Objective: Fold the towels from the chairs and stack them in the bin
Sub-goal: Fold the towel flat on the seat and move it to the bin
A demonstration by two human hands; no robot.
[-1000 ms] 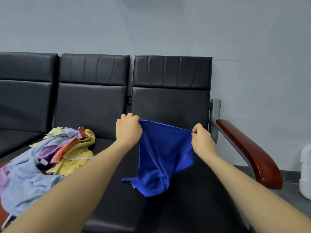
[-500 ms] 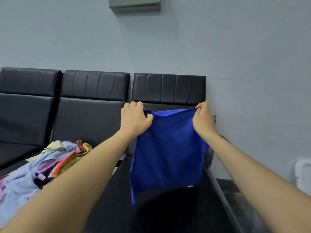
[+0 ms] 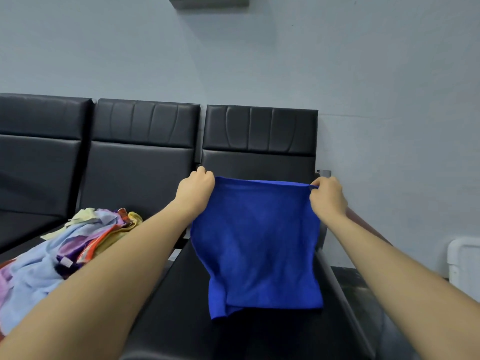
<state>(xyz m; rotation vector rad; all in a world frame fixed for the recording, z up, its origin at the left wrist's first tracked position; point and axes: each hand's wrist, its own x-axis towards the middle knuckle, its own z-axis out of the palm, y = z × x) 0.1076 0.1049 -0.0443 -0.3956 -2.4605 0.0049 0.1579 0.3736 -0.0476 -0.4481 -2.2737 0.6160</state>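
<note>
We see a row of black chairs (image 3: 140,162) against the wall; a heap of towels (image 3: 65,245) lies on the seat left of the end chair (image 3: 259,136).

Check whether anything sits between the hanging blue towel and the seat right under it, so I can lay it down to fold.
Nothing visible does. The blue towel hangs from the left hand and right hand over bare seat; the towel pile lies on the next seat.

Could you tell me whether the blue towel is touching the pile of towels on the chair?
Apart. The head view shows the blue towel hanging from both hands, with the left forearm and bare black seat separating it from the pile of towels.
</note>
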